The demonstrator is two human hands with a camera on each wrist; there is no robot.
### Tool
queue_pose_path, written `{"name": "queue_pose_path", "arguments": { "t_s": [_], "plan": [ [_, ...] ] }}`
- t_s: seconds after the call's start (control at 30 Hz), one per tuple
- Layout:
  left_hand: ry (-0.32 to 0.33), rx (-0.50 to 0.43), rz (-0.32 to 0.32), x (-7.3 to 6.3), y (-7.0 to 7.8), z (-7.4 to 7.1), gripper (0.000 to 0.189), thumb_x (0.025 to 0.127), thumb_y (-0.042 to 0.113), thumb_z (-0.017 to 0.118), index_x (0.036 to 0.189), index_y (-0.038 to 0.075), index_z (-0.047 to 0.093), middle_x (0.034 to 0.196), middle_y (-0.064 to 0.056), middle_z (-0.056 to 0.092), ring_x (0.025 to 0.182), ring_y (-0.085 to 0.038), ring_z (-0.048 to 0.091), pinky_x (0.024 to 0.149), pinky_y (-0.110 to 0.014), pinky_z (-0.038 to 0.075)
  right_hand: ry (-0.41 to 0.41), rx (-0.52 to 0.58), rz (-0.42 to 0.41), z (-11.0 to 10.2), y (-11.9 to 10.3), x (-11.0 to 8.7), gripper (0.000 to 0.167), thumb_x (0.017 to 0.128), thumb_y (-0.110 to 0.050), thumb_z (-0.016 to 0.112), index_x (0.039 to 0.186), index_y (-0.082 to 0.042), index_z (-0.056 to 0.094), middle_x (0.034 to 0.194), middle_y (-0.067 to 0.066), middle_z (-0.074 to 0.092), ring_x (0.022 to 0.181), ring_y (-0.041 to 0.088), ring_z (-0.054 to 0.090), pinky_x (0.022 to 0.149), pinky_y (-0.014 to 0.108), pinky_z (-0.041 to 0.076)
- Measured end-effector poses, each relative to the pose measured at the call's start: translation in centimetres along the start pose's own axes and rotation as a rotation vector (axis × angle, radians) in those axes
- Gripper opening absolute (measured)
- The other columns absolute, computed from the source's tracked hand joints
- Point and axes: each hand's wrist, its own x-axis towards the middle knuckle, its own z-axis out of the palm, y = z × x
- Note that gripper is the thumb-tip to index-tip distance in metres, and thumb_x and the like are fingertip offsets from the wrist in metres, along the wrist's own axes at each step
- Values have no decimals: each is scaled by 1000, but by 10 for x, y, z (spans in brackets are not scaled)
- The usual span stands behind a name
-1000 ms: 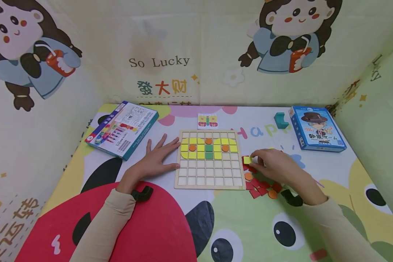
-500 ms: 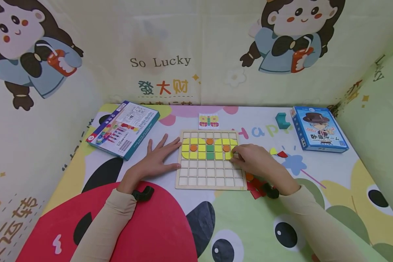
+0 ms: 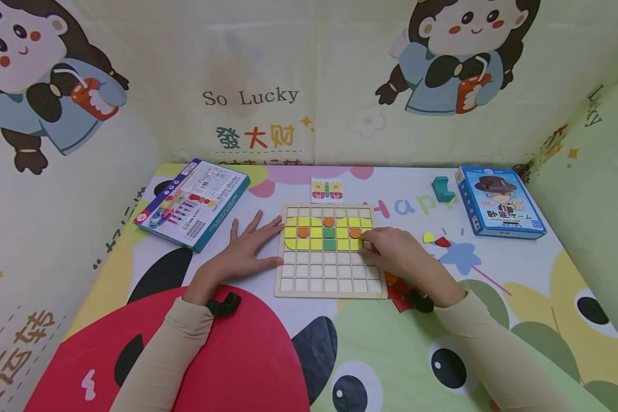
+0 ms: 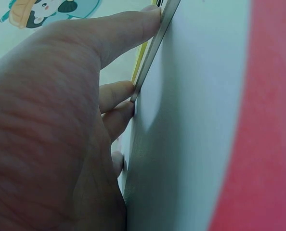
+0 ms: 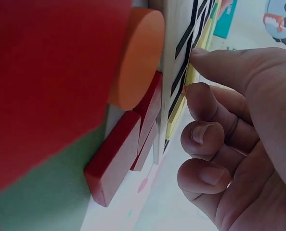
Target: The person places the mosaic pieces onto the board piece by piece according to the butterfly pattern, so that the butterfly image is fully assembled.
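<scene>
A wooden grid board lies mid-table, its upper rows holding yellow, orange and green tiles. My left hand has its fingers spread straight, with fingertips and thumb right at the board's left edge. My right hand is over the board's right side, where thumb and index finger pinch a yellow square tile at the filled area's lower right. In the right wrist view the thumb and index fingertips meet the yellow tile, while the other fingers curl beside the board. The right hand partly hides the board's right edge.
Red tiles and an orange disc lie by the board's right edge, partly under the right wrist. A butterfly pattern card is behind the board. Boxes stand left and right, near a teal piece.
My right hand has moved left from the loose tiles onto the board with a yellow tile, which now lies in the row's right part. My left hand has stayed at the board's edge.
</scene>
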Motion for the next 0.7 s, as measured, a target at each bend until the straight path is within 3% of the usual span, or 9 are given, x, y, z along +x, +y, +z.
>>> {"name": "queue_pose_path", "arguments": {
  "t_s": [0.3, 0.7],
  "plan": [
    [2, 7, -1, 1, 0, 1, 90, 93, 62, 68, 169, 33, 29, 180, 7, 19, 169, -31, -7, 125, -74, -19, -22, 54, 56, -7, 8, -8, 44, 96, -32, 79, 134, -11, 72, 82, 1, 66, 74, 16, 57, 61, 24, 49],
    [0, -2, 6, 0, 1, -1, 91, 92, 62, 69, 169, 33, 29, 180, 7, 19, 169, -32, -7, 124, -75, -19, 31, 68, 217, -24, 84, -41, 43, 98, -31, 76, 129, -1, 71, 86, 7, 71, 77, 19, 59, 66, 29, 51]
  ]
}}
